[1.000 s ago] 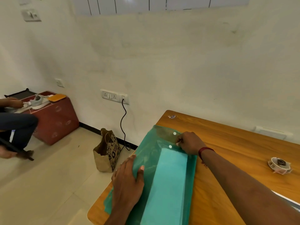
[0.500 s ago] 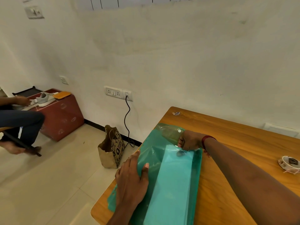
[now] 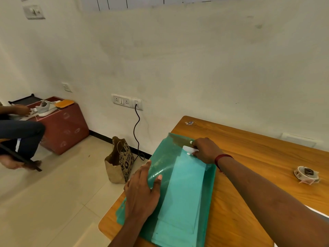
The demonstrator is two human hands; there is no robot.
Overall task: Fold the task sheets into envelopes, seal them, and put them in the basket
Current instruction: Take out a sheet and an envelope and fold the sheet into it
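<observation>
Now our left hand (image 3: 140,191) lies flat, fingers straight, on the translucent green plastic snap envelope (image 3: 165,157), pressing it to the wooden bench (image 3: 249,157) near the bench's left edge. Our right hand (image 3: 206,150), at the envelope's far mouth beside the white snap button (image 3: 191,142), has its grip curled on the edge of a white paper sheet (image 3: 188,149) poking out there. A stack of pale sheets (image 3: 181,196) shows through the green plastic, lying inside. A roll of printed tape (image 3: 306,174) sits well apart on the right; a brown paper bag (image 3: 119,161) stands on the floor (image 3: 53,193).

Head-worn wide-angle camera looks forward and down, close over the table (image 3: 267,154).
</observation>
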